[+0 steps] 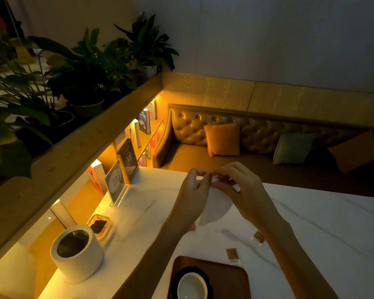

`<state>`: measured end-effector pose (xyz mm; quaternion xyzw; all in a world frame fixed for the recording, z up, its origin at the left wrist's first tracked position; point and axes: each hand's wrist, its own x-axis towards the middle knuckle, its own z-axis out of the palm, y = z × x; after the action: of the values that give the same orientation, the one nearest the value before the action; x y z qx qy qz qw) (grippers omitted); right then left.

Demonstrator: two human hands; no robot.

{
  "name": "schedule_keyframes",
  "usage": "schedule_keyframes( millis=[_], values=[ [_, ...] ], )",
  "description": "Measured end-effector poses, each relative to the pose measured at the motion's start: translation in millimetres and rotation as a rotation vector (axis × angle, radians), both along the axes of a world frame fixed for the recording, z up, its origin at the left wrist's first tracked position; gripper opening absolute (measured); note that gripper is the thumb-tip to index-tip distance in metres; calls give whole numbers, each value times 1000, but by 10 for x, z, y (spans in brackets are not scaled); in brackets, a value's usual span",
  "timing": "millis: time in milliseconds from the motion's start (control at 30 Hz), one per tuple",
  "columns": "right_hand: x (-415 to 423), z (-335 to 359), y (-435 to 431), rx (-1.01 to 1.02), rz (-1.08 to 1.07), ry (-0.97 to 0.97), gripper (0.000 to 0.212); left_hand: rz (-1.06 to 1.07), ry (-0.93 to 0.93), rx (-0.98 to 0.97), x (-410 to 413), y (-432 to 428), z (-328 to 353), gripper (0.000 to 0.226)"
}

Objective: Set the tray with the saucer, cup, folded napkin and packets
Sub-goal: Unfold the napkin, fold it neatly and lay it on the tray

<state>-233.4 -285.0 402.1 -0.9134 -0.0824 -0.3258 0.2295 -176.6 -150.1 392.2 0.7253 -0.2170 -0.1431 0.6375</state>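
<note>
Both hands are raised over the white marble table (311, 223), holding a white napkin (217, 207) that hangs below them. My left hand (193, 190) and my right hand (240, 186) each pinch its top edge. A brown wooden tray (231, 275) lies at the near edge; on it a white cup (191, 285) stands on a dark saucer (206, 277). Two brown packets (233, 255) (258, 238) lie on the table right of the tray. Another packet (191, 228) peeks out beside my left forearm.
A white cylindrical pot (77, 253) stands at the near left, with a small glass dish (99, 225) behind it. Acrylic sign stands (117, 184) sit at the table's far left. Beyond the table is a tufted bench with cushions (222, 139); a bookshelf and plants line the left.
</note>
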Motion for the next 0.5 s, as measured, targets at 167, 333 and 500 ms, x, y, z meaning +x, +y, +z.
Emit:
schedule_keyframes(
  millis=[167, 333, 500],
  values=[
    [2, -19, -55, -61, -36, 47, 31, -21, -12, 12, 15, 14, -14, 16],
    [-33, 31, -126, -141, -11, 60, 39, -70, -114, 49, 36, 17, -89, 4],
    [-60, 121, -129, -157, 13, 35, 40, -119, -168, 83, 55, 43, -88, 9]
  ],
)
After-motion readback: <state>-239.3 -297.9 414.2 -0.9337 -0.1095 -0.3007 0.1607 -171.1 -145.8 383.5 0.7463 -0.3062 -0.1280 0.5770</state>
